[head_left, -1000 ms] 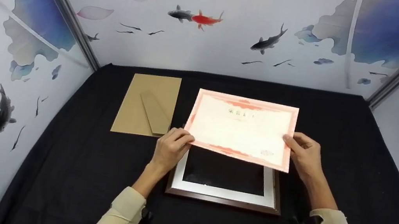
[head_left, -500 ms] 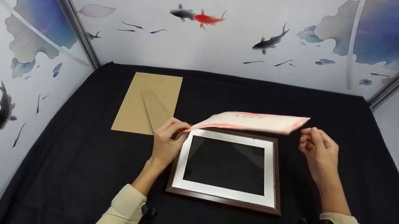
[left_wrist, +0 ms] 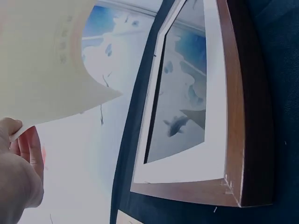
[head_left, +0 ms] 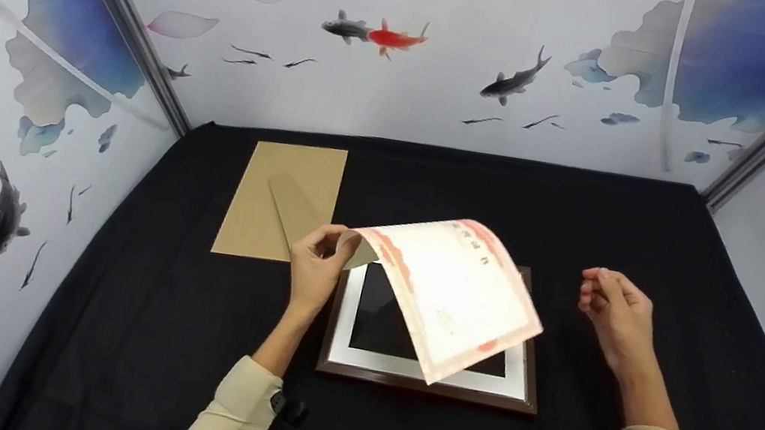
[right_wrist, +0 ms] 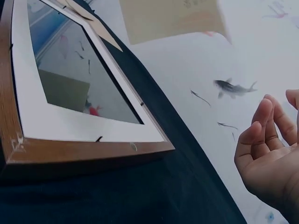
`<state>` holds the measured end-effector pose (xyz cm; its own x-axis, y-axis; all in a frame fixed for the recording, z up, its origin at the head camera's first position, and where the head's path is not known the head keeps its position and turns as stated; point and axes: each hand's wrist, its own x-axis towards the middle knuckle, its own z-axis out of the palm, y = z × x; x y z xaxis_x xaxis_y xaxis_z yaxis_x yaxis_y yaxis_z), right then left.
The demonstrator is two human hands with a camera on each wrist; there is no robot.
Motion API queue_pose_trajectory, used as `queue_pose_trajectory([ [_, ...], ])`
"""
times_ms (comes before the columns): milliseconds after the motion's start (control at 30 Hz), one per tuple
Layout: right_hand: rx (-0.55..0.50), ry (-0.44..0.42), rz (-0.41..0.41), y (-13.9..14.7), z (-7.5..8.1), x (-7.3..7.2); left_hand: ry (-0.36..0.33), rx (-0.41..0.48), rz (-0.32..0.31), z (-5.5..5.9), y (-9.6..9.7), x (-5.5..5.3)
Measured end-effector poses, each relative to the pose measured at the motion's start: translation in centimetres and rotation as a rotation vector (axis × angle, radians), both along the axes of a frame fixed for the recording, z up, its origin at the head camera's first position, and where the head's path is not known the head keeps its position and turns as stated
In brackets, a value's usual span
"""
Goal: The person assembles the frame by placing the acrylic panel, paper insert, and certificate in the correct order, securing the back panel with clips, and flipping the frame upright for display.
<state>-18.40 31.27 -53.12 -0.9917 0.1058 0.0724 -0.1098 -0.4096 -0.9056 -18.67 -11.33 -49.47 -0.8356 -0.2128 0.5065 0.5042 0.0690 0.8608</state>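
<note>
A certificate (head_left: pixel 468 304) with a red-pink border bows in the air above a brown picture frame (head_left: pixel 374 375). My left hand (head_left: pixel 315 269) pinches it at one corner between thumb and fingers; the left wrist view shows the grip on the sheet (left_wrist: pixel 42 70) from below. The frame lies on the black cloth, its silver-white inner border around a dark, reflective pane (head_left: pixel 382 317), partly covered by the certificate. To the right, my right hand (head_left: pixel 619 315) hovers apart from sheet and frame. Its fingers (right_wrist: pixel 247 140) are loosely curled and hold nothing.
A tan backing board (head_left: pixel 299 165) with a stand flap (head_left: pixel 295 213) lies at the back left, partly behind my left hand. White panels printed with fish and lotus leaves enclose the black-covered table (head_left: pixel 145 331) on three sides.
The right hand has let go of the certificate and moved right. The sheet, kept in the left hand, has swung and now droops toward the front over the frame.
</note>
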Motion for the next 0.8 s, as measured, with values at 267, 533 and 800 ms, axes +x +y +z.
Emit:
queue_pose_trajectory([
  [267, 0.07, 0.049, 0.03, 1.1, 0.1, 0.4, -0.062, 0.036, 0.03, 0.2, -0.7, 0.3],
  [533, 0.124, 0.065, 0.046, 2.1, 0.0, 1.0, -0.111, 0.061, 0.054, -1.3, -1.3, -0.5],
  [800, 0.155, 0.139, 0.137, 2.8, -0.6, 0.8, -0.262, 0.187, 0.028, -2.7, -1.0, -1.1],
])
